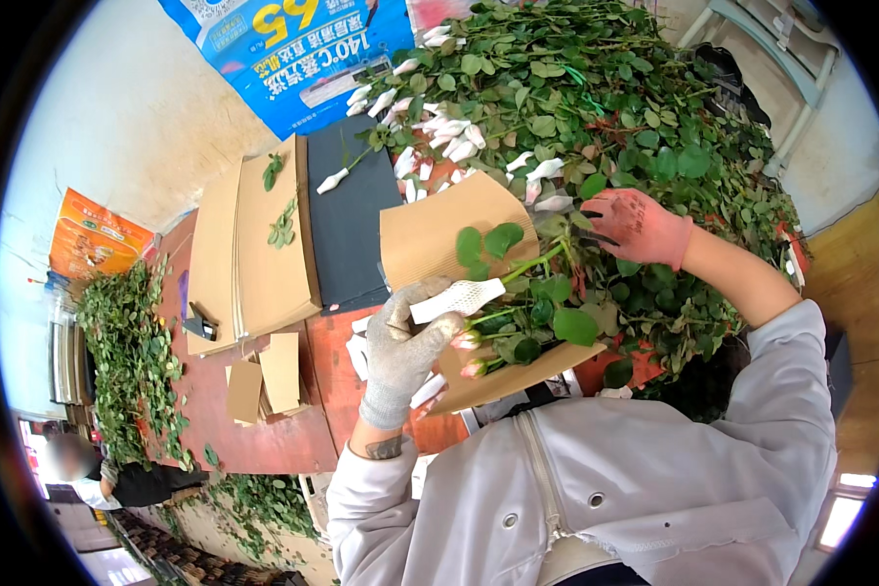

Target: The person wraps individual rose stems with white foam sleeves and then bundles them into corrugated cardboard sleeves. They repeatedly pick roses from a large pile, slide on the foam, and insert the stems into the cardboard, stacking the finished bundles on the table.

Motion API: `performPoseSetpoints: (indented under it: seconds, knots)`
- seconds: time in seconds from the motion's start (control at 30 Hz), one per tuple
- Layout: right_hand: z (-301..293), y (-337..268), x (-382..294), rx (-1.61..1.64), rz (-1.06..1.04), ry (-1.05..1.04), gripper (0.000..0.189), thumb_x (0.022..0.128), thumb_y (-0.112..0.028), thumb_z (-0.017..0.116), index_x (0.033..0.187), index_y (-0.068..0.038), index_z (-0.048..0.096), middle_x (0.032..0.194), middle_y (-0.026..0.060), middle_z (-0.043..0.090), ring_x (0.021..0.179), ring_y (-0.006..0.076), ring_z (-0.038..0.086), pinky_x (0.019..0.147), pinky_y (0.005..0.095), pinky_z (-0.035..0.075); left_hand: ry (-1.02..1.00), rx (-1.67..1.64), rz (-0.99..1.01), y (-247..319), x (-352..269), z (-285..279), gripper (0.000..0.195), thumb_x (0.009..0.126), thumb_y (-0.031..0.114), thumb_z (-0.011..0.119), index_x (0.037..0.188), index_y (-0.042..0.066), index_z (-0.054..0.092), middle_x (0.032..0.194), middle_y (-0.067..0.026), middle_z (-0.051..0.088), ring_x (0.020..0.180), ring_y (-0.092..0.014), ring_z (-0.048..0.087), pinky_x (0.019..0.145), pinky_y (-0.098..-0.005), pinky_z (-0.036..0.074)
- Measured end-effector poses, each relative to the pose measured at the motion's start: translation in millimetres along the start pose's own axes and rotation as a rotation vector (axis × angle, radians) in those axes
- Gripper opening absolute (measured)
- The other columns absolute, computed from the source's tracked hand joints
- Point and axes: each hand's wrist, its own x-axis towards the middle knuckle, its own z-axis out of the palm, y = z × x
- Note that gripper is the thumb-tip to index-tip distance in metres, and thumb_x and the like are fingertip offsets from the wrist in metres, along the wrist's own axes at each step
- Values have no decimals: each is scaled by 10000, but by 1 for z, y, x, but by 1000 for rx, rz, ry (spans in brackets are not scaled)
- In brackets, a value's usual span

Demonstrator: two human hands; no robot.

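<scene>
My left hand [406,344], in a grey glove, grips a rosebud in a white mesh sleeve [460,299] between thumb and fingers. Its green stem runs up to the right. Below it, pink-tipped rosebuds without sleeves [473,366] rest over a bent sheet of corrugated cardboard [520,381]. My right hand [633,227], in a pinkish-red glove with dark fingertips, is at the rose stems and leaves [575,242]; whether its fingers hold any is hidden. Another corrugated cardboard piece [447,227] stands curved just beyond my left hand.
Leafy roses [557,95] with sleeved white buds [450,135] are heaped at the back right. Cardboard sheets [264,256], a dark board [351,220], a black stapler-like tool [201,324] and small cardboard pieces [264,381] lie on the red table [286,447]. Another person [110,476] is far left.
</scene>
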Motion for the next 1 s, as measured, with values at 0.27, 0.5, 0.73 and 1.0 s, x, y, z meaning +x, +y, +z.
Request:
performPoseSetpoints:
  seconds: [0.27, 0.5, 0.73, 1.0]
  knots:
    - [-76, -82, 51, 242, 22, 259, 423, 792, -298, 638, 1166, -105, 596, 1224, 79, 550, 1115, 209, 509, 985, 361, 324, 111, -47, -19, -1, -2, 0, 261, 796, 14, 686, 1044, -28, 616, 981, -77, 649, 887, -124, 606, 791, -259, 497]
    - [-34, -119, 77, 138, -90, 241, 343, 798, -295, 623, 1098, -128, 621, 1126, 30, 600, 1016, 182, 565, 899, 359, 387, 130, 125, 84, -8, -15, -19, 257, 889, 237, 641, 867, -17, 612, 699, -31, 591, 597, -92, 559, 526, -225, 431]
    - [-45, -93, 69, 211, 63, 351, 389, 682, -197, 674, 1056, -99, 630, 977, 44, 632, 867, 243, 607, 794, 377, 474, 539, 227, 114, -39, -64, -140, 213, 946, 213, 552, 957, 2, 584, 736, -36, 597, 601, -83, 532, 563, -212, 451]
    - [-23, -92, 49, 370, -87, 435, 510, 559, -64, 685, 1065, -68, 624, 1030, 68, 632, 918, 257, 611, 842, 382, 457, -13, 633, 357, 11, -12, -28, 606, 620, 96, 743, 1185, -24, 560, 1170, -174, 588, 1087, -296, 561, 934, -386, 431]
